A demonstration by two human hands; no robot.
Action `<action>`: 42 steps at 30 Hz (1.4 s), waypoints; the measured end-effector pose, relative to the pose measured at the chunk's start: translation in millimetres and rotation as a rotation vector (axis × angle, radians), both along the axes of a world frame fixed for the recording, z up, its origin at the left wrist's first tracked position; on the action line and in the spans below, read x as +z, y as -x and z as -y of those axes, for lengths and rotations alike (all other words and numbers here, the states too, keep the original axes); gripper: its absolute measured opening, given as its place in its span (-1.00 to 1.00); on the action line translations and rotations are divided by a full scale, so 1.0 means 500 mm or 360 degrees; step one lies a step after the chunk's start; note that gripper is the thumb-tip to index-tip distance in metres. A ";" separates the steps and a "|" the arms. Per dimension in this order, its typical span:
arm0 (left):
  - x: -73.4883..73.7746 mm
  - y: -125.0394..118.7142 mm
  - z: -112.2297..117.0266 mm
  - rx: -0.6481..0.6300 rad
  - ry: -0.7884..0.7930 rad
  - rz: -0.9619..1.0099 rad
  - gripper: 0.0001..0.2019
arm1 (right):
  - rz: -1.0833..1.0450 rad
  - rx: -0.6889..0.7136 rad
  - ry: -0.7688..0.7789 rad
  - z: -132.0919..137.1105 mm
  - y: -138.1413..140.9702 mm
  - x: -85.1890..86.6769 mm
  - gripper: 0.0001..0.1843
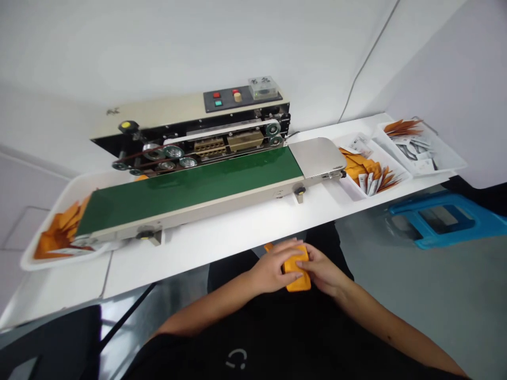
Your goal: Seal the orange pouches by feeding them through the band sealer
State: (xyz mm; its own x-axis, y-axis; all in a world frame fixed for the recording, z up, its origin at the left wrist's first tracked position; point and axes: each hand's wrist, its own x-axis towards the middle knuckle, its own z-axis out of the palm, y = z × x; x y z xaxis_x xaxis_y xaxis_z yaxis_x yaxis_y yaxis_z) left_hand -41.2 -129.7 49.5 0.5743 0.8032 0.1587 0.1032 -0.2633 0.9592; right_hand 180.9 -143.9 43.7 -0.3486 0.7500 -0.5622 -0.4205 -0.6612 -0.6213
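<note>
In the head view, I judge the step in hand to be handling the pouch [299, 284], held on the person's side of the machine [198, 179]. The fingers of the left hand [271, 268] and right hand [322, 270] are clamped on it. The next move, I'd say, calls for a light, steady two-handed grip. The pouch looks orange, small and smooth; its contents I can't tell.

Packet [300, 282] between left hand [273, 268] and right hand [322, 270]. Beyond grip: table [225, 232]; on it, machine [158, 113], belt [198, 182] along its near side. Left of grip: bin [28, 259] at belt's end. Right: inner tray [352, 191], outer tray [446, 148], stool [425, 232].
</note>
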 end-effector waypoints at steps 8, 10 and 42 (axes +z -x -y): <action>0.024 -0.080 -0.085 0.0749 0.0620 0.0823 -0.08 | 0.0107 -0.0439 -0.0433 -0.127 0.081 0.054 -0.46; 0.021 -0.098 -0.097 0.0792 0.0882 0.1000 -0.12 | 0.0252 -0.0537 -0.0550 -0.147 0.097 0.046 -0.46; 0.033 -0.106 -0.180 0.1036 0.1504 0.1506 -0.49 | 0.1019 -0.0729 -0.1193 -0.207 0.050 0.051 -0.41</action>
